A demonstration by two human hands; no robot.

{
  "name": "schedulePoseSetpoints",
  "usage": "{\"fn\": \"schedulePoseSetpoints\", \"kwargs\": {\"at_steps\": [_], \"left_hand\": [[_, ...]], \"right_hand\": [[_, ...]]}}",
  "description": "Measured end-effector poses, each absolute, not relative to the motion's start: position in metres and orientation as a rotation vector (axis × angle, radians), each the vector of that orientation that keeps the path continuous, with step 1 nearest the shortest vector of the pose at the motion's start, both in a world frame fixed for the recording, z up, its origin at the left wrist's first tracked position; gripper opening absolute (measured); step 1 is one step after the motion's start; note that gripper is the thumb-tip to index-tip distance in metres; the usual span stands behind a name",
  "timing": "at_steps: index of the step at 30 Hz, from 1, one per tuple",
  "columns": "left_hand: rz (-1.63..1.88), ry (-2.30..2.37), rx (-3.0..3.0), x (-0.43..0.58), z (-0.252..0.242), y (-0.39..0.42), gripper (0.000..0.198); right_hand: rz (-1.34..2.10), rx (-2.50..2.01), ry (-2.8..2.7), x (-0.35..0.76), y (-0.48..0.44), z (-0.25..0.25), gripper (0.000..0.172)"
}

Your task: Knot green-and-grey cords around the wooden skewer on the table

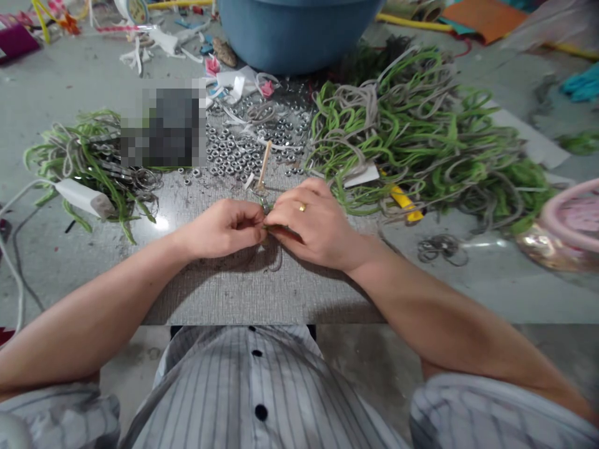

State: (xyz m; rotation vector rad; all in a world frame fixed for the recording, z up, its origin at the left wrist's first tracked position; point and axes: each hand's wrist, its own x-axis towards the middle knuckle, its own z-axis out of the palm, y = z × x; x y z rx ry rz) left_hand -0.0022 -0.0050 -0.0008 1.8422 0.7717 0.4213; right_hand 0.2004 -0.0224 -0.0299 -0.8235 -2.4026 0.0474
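My left hand (229, 227) and my right hand (311, 221) meet over the near middle of the table, fingertips pinched together. Between them shows a small bit of green cord (266, 229), mostly hidden by the fingers; a thin grey loop hangs just below. Both hands are closed, and a ring sits on a right finger. Right beyond the fingertips a thin wooden stick (264, 163) stands tilted. Many small shiny metal rings (227, 153) lie scattered behind it. To the right is a big heap of green and grey cords (397, 125).
A blue tub (299, 37) stands at the back. Another cord bundle (88, 149) lies left, beside a white plastic block (84, 196) with a cable. At right are a yellow object (406, 202), tangled grey cord (440, 249) and a pink basket (573, 215). A pixelated patch hides something.
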Motion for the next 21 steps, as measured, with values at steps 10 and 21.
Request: {"fn": "schedulePoseSetpoints", "kwargs": {"at_steps": [10, 21], "left_hand": [[0.564, 0.814, 1.957, -0.005, -0.005, -0.005, 0.024], [0.642, 0.865, 2.586, -0.005, -0.014, -0.009, 0.031]], "right_hand": [[0.093, -0.969, -2.324, 0.204, -0.018, -0.033, 0.020], [0.045, -1.087, -2.288, 0.203, -0.019, -0.030, 0.020]]}}
